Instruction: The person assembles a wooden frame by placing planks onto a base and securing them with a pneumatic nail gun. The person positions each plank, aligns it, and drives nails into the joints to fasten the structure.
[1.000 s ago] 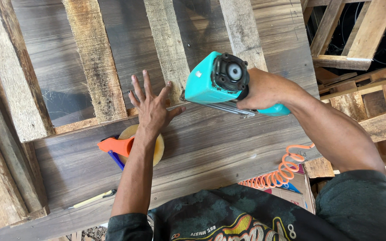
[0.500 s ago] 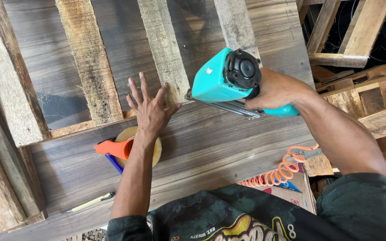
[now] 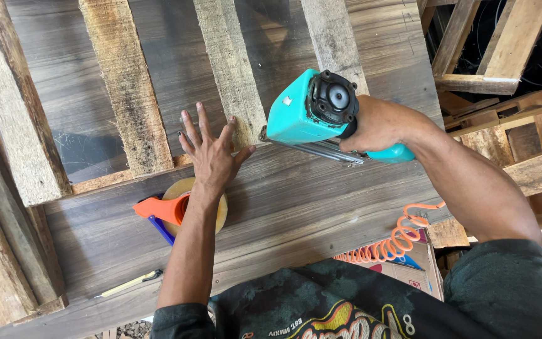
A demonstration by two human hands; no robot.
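My right hand (image 3: 377, 122) grips the handle of a turquoise pneumatic nail gun (image 3: 308, 116), its nose pointing down at the foot of a rough wooden slat (image 3: 230, 69). My left hand (image 3: 211, 154) lies flat with fingers spread on the dark grey board (image 3: 321, 201), pressing next to the same slat's lower end, just left of the gun. An orange coiled air hose (image 3: 390, 242) runs from the gun toward my body.
A tape dispenser with an orange handle and a roll of tape (image 3: 177, 207) sits under my left forearm. A yellow utility knife (image 3: 130, 284) lies near the board's front edge. More slats (image 3: 127, 88) lie parallel; stacked pallets (image 3: 509, 75) stand right, a cardboard box (image 3: 415, 267) below.
The nail gun and my right hand have shifted slightly left and up along the board. My left hand stays pressed flat in nearly the same spot.
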